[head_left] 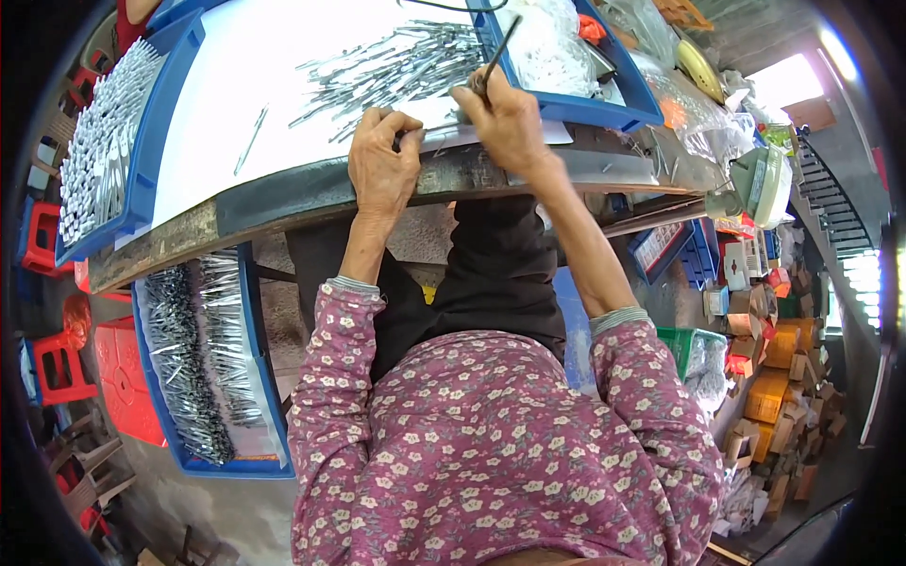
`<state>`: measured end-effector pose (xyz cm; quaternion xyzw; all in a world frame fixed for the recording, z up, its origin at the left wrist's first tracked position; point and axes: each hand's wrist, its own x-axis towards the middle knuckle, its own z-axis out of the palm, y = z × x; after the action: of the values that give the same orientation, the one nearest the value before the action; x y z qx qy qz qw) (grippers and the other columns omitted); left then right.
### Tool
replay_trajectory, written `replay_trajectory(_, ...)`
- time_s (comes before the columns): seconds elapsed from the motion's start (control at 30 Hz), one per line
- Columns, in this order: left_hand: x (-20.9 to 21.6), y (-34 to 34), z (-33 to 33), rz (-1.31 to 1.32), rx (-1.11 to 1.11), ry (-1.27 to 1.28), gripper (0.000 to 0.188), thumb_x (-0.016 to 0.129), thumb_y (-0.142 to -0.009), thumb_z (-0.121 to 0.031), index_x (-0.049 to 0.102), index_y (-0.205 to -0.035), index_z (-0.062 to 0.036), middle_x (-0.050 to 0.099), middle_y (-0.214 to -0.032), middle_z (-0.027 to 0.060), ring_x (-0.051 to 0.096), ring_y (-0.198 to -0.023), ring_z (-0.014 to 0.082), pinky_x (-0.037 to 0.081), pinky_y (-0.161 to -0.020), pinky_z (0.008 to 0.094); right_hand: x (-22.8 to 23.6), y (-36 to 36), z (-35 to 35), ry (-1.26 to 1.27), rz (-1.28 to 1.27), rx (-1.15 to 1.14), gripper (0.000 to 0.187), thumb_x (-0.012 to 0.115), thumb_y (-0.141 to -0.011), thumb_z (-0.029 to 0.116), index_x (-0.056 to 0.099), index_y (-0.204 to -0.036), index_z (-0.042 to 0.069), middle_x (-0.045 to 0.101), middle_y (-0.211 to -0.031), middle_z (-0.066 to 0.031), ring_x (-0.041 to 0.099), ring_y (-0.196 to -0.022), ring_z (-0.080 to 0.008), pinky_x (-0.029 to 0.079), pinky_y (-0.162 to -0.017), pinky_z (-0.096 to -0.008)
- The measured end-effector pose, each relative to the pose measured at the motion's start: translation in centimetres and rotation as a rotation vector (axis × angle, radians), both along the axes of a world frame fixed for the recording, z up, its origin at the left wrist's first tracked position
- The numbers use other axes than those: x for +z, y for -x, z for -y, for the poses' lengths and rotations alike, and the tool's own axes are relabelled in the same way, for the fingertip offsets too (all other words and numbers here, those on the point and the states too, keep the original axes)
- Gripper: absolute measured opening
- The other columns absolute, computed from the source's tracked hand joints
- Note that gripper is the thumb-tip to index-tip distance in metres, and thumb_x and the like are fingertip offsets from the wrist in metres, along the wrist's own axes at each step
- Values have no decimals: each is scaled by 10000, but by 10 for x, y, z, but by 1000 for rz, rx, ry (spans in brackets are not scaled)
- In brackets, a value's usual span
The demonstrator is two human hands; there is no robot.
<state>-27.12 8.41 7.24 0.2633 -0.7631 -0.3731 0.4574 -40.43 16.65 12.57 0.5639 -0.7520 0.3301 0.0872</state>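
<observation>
My right hand [510, 123] is closed around a thin dark rod-like tool [512, 38] that slants up past the fingers; its lower end is hidden. Beside it at the table's near edge, my left hand [385, 160] has its fingers curled and pinched together over the white sheet [245, 57]. Whatever lies between those fingertips is too small to make out. Just beyond both hands, a loose heap of slim silvery metal pieces [396, 66] spreads over the sheet. One slim piece [251, 141] lies apart to the left.
A blue tray [156, 123] of white-ended sticks stands at the left. Another blue tray [595, 115] at the right holds clear plastic bags. Below the table's left side, a third blue tray [236, 467] carries rows of metal pieces. Red stools [123, 377] and cardboard boxes [764, 406] stand around.
</observation>
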Motion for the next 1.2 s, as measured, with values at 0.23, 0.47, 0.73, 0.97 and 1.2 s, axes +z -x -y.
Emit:
replay_trajectory(0.23,4,0,0,63,-10,27,70,610,-689,-75,617,-752,-46,513,-758,88,531,-729,257,421,-638,348,-3,12,-22,128,361,-71,241,554,-832,227,520,-847,-11,563,-637,-81,538,-562,-134,441,-507,-261)
replay_trajectory(0.47,20,10,-4,242,10,425,85,633,-692,-74,619,-775,-61,514,-789,80,474,-824,241,388,-725,352,9,22,-53,293,562,-112,238,563,-839,228,534,-856,-7,554,-672,-27,493,-554,-73,412,-512,-198)
replay_trajectory(0.73,16,18,-7,162,-35,433,59,592,-694,7,570,-747,-7,523,-734,101,482,-738,273,400,-660,349,42,73,-68,169,68,-341,149,519,-789,119,554,-874,2,560,-674,-95,523,-621,-132,416,-595,-261)
replay_trajectory(0.97,21,1,-7,64,-12,343,43,581,-711,-6,568,-752,1,518,-740,102,479,-731,262,392,-655,350,25,113,-42,-44,-131,-243,168,518,-744,97,589,-877,25,608,-786,-156,587,-757,-302,450,-662,-359)
replay_trajectory(1.2,22,-40,13,61,118,347,39,561,-714,-19,577,-745,-2,529,-748,109,479,-736,276,388,-655,358,24,130,-33,-362,-320,-143,214,495,-683,23,622,-848,75,564,-896,-135,571,-814,-326,456,-686,-399)
